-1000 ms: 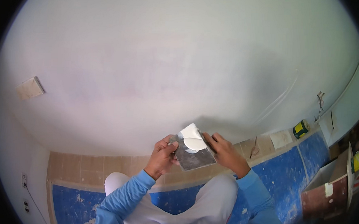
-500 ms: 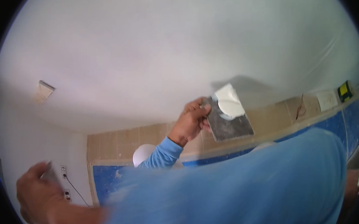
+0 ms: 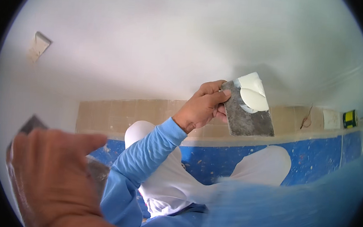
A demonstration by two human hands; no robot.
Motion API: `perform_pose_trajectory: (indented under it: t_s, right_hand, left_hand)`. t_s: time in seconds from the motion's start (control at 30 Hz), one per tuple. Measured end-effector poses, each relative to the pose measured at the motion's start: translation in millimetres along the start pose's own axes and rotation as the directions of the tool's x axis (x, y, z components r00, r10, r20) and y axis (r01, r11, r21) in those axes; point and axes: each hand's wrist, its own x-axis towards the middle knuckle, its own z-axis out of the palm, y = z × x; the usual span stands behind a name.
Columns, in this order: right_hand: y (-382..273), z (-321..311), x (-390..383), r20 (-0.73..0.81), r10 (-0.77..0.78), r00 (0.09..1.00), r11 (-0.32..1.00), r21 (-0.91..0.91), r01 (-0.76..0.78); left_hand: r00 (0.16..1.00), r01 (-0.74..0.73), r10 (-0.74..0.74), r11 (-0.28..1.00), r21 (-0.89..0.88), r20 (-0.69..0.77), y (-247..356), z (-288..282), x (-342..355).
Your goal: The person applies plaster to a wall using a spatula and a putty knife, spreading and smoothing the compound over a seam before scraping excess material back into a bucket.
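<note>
I have the left hand (image 3: 207,104) out beyond the bent knees (image 3: 265,162), gripping one edge of a grey plate (image 3: 249,124), thumb on its upper face. The plate juts to the right of that hand, its longer axis running roughly from near to far, the far end leaning left. A thick dab of white paste (image 3: 254,95) sits toward its far right corner. The right hand (image 3: 53,176) is well apart from it — low, close to me, left of the left sleeve (image 3: 148,151) — and looks closed on a grey blade (image 3: 96,174) that shows past it on both sides; I can't make out the exact hold. So the paste lies rightward of and beyond both hands, much nearer the left one. Beyond the left hand I see a pale wall (image 3: 152,41), beige tiles (image 3: 114,117) along its foot, then a spattered blue floor (image 3: 311,163); far to its right sits a can (image 3: 350,119).
</note>
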Motion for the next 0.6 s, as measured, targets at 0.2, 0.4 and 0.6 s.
perform_pose_trajectory:
  t_s: [0.2,0.4,0.6]
  right_hand:
    - [-16,-34,-32,-0.024,0.191,0.981,0.962,0.205,-0.183]
    - [45,27,-168,-0.468,0.883,0.023,0.463,0.878,0.120]
    - [48,110,-202,0.025,0.993,-0.111,0.064,0.685,0.726]
  left_hand:
    - [0.990,-0.137,0.141,0.956,0.261,0.002,8,1,-13]
    - [0.967,-0.231,0.241,0.966,0.117,-0.079,15,-9,-7]
    - [0.847,-0.435,0.510,0.826,0.358,-0.149,8,5,-4]
